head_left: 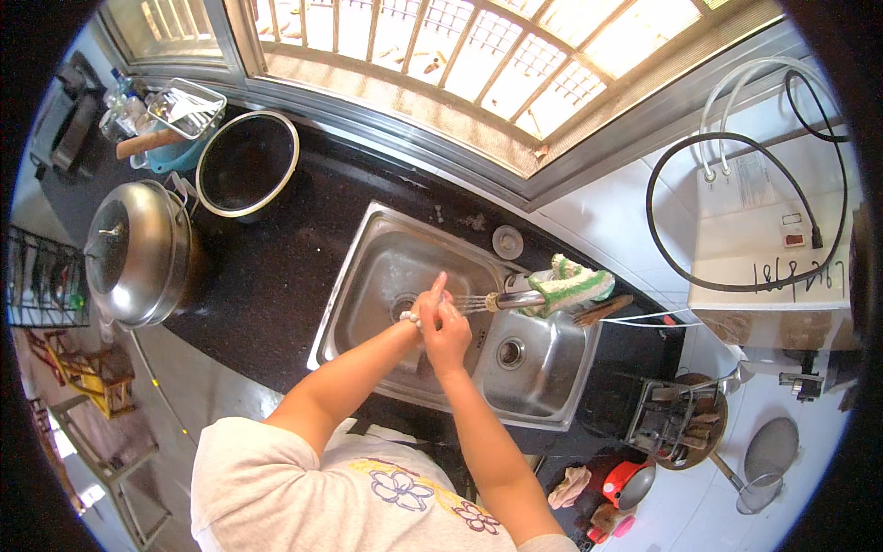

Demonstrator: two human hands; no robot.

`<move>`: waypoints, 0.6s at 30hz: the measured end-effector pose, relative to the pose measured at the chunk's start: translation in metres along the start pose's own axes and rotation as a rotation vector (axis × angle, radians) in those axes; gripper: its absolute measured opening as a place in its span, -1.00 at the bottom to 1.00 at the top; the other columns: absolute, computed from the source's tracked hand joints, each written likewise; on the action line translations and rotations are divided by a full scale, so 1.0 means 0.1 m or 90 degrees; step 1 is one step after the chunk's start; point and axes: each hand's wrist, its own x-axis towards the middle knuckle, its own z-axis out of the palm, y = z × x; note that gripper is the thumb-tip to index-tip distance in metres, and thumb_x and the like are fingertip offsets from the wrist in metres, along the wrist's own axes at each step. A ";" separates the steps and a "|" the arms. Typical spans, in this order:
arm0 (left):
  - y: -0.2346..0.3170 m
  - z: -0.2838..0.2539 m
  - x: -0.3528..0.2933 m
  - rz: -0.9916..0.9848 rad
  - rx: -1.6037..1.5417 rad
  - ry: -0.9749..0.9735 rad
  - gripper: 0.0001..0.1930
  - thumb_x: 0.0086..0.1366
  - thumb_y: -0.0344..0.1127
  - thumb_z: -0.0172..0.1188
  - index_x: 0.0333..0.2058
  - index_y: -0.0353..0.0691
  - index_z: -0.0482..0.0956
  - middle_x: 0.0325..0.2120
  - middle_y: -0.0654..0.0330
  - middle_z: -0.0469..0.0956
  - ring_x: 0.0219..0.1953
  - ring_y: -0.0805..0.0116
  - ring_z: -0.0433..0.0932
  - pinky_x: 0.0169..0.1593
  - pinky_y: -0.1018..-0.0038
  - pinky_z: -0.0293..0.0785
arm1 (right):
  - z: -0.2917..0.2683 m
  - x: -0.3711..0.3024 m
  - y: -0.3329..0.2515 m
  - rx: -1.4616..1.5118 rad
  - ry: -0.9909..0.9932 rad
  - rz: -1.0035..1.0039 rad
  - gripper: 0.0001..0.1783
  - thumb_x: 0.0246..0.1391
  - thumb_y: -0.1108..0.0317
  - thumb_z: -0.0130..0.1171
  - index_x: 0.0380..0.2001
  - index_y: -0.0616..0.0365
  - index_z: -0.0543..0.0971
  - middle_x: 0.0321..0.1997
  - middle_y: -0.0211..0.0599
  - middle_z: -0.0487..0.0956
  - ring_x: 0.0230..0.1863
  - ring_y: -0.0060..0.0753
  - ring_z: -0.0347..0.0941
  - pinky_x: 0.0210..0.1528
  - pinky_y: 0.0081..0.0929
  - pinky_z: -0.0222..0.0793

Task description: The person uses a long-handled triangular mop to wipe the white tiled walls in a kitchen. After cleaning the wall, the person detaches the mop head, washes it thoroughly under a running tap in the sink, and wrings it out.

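Observation:
Over the larger basin of the steel sink [345, 304], my two hands meet under water running from the tap [520, 299]. My left hand [426, 306] has a beaded bracelet [411, 318] at its wrist, and a finger stretches toward the window. Against it presses my right hand [447, 339], its fingers bent around the left hand's side and partly hidden. No tool shows in either hand. A green and white cloth [575, 287] hangs over the tap's base.
Left on the black counter [248, 276] stand a big lidded steel pot [138, 253] and a round dark pan or lid [246, 164]. A small dish [508, 242] sits behind the sink. Right are a brush [602, 311], a utensil rack [667, 419] and a red pot [628, 483].

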 end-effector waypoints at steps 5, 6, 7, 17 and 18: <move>-0.35 0.27 -0.11 0.170 0.138 0.000 -0.59 0.29 -0.09 -0.04 -0.13 -0.36 0.49 -0.27 0.12 0.54 -0.31 0.34 0.45 -0.22 0.43 0.35 | -0.08 0.21 0.54 -0.098 0.015 0.308 -0.54 0.16 0.09 -0.04 -0.60 0.25 0.53 -0.59 0.00 0.52 -0.55 0.05 0.44 -0.49 -0.14 0.25; -0.30 0.35 -0.19 0.124 0.102 0.004 -0.61 0.29 -0.11 -0.05 -0.10 -0.33 0.48 -0.23 0.14 0.53 -0.27 0.36 0.44 -0.20 0.44 0.35 | -0.09 0.26 0.55 -0.103 0.032 0.380 -0.54 0.17 0.10 -0.06 -0.60 0.24 0.53 -0.58 0.00 0.53 -0.53 0.06 0.46 -0.47 -0.12 0.26; -0.30 0.29 -0.12 0.219 0.213 -0.007 -0.62 0.30 -0.11 -0.06 -0.13 -0.32 0.48 -0.24 0.15 0.53 -0.27 0.36 0.44 -0.20 0.44 0.35 | -0.06 0.21 0.53 -0.075 0.066 0.294 -0.54 0.17 0.09 -0.06 -0.60 0.24 0.53 -0.57 0.00 0.53 -0.52 0.06 0.46 -0.47 -0.13 0.26; -0.20 0.29 -0.12 0.322 0.390 -0.012 -0.58 0.35 -0.10 -0.16 -0.23 -0.40 0.50 -0.32 0.08 0.55 -0.29 0.36 0.46 -0.17 0.40 0.35 | -0.19 0.20 0.22 -0.082 0.046 0.315 -0.52 0.17 0.03 -0.05 -0.47 0.28 0.57 -0.54 0.07 0.53 -0.52 0.12 0.45 -0.47 -0.09 0.27; -0.13 0.31 -0.14 0.340 0.464 -0.009 -0.57 0.34 -0.10 -0.18 -0.24 -0.39 0.50 -0.36 0.13 0.57 -0.32 0.36 0.46 -0.21 0.38 0.36 | -0.16 0.10 0.21 -0.065 0.052 0.275 -0.51 0.17 0.03 -0.05 -0.48 0.29 0.57 -0.53 0.08 0.53 -0.52 0.11 0.45 -0.46 -0.09 0.28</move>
